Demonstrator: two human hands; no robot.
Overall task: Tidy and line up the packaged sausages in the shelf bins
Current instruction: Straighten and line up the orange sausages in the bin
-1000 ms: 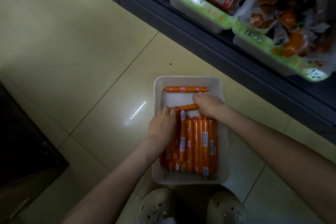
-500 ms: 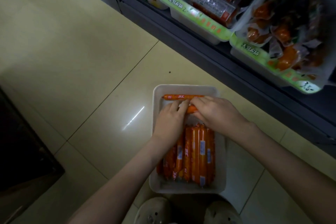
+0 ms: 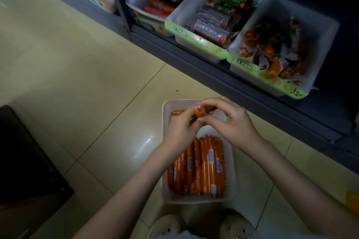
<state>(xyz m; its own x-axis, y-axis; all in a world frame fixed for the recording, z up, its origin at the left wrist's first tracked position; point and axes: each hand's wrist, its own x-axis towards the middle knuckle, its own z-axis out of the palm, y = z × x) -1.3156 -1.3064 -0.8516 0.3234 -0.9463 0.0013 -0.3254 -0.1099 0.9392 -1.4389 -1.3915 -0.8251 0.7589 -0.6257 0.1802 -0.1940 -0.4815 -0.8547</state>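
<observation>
Right now we hold one orange plastic-wrapped sausage stick [image 3: 199, 111] above the far end of the white rectangular plastic bin [image 3: 231, 169], its clipped end turned up toward the camera. Our left hand [image 3: 179, 132] pinches it from the left and below with fingers curled, and our right hand [image 3: 231, 122] pinches it from the right, thumb under and forefinger arched over the top, the other fingers loosely bent.

Under the hands, a second orange sausage [image 3: 177, 112] lies crosswise against the bin's far wall, mostly hidden by our fingers. Filling the near half of the bin, a row of orange sausages with pale labels [image 3: 204, 169] lies side by side, running near to far; those on the left sit a little unevenly and overlap.

The bin rests on the pale yellow tiled floor [image 3: 87, 83], just beyond our two light-coloured shoes [image 3: 169, 226].

Farther off and to the right, a dark metal shelf [image 3: 223, 81] carries white bins with green price strips: one with clear-wrapped packets [image 3: 211, 25], one on its right with loose orange-brown packaged snacks [image 3: 272, 52], and one on its left with red sausages [image 3: 161, 6]. A dark object [image 3: 25, 161] sits on the floor at the left edge; we cannot tell what it is.
</observation>
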